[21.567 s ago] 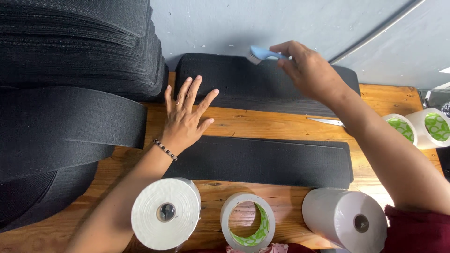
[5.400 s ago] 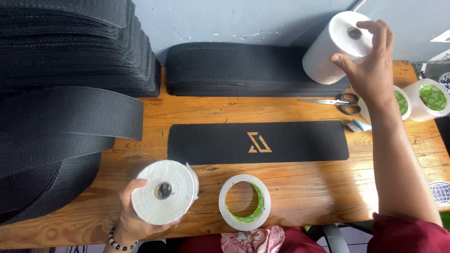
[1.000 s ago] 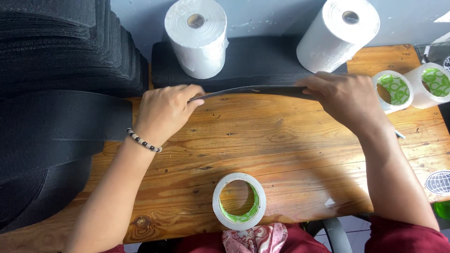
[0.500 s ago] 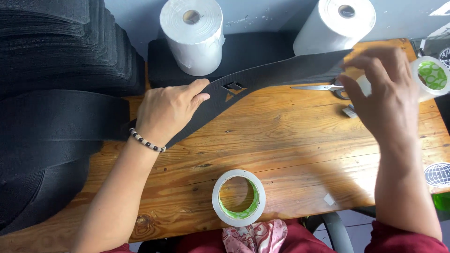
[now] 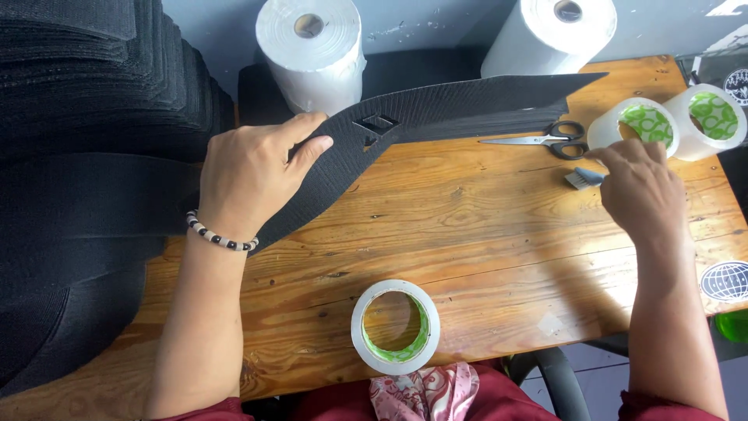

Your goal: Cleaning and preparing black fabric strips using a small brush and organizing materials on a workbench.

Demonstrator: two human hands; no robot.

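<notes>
A wooden table (image 5: 499,234) of warm, knotted planks fills most of the view, lit brightly enough that soft shadows fall across its near edge. Behind it stands a grey-blue wall (image 5: 436,23), scuffed in places. Below the table's front edge shows part of a black chair (image 5: 557,382), and at the far right a patch of grey floor (image 5: 732,382), though that corner is too cropped to tell for certain.

Wooden table (image 5: 499,234): tape roll (image 5: 395,327), scissors (image 5: 545,139).

tape roll (image 5: 395,327) | scissors (image 5: 545,139) | two white rolls (image 5: 312,51) | wooden table (image 5: 483,234)
</notes>
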